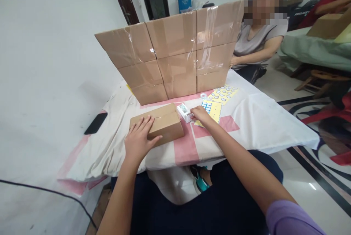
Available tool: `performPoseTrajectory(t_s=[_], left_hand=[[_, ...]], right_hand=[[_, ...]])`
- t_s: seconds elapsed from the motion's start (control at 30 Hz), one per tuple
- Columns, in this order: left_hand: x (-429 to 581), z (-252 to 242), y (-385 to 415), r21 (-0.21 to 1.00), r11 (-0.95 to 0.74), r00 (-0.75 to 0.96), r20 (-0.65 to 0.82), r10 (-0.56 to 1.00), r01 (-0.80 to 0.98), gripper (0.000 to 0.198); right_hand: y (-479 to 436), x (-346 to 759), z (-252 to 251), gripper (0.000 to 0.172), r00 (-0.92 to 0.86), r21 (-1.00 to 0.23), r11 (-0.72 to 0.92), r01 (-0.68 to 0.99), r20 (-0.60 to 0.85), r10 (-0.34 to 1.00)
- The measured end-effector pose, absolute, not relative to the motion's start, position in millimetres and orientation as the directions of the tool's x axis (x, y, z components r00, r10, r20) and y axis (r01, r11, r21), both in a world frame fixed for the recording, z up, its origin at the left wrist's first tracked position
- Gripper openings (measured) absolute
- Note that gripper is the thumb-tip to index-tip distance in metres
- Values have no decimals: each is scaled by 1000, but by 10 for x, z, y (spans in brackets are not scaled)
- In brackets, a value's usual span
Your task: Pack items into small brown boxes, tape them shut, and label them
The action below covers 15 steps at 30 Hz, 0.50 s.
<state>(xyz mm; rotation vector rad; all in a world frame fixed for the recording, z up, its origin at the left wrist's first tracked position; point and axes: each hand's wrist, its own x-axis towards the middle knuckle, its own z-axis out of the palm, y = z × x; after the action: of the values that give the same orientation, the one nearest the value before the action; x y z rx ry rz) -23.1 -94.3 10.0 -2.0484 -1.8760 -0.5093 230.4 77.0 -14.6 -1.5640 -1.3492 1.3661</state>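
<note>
My left hand (139,138) lies flat with spread fingers on top of a closed brown cardboard box (167,127), near the front of the table. Just right of that box is a small white box (184,113) with a greenish patch on its top. At its right end are the curled, closed fingers of my right hand (201,115); what they pinch, if anything, is too small to make out. Partly under my right hand lies a yellow sheet with a blue grid (216,109), and a second yellow sheet with drawn shapes (225,94) is behind it.
A wall of stacked, taped cardboard boxes (178,54) stands across the back of the table. A tape roll (203,95) rests before it. A black phone (95,123) lies at the left edge of the cloth (257,114). Another person (260,45) sits behind, right.
</note>
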Motion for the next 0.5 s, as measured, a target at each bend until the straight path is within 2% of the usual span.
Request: performPoseTrajectory(t_s=[0.3, 0.4, 0.5], left_hand=[[-194, 104, -935, 28, -81, 58, 477, 877, 996, 69], [-186, 103, -942, 40, -83, 54, 480, 876, 996, 69], [-181, 103, -945, 41, -73, 45, 474, 880, 996, 70]], right_hand=[[648, 2411, -87, 32, -104, -961, -164, 221, -190, 976], [652, 2444, -59, 30, -98, -966, -150, 211, -174, 980], [681, 2431, -71, 24, -99, -952, -206, 225, -233, 968]])
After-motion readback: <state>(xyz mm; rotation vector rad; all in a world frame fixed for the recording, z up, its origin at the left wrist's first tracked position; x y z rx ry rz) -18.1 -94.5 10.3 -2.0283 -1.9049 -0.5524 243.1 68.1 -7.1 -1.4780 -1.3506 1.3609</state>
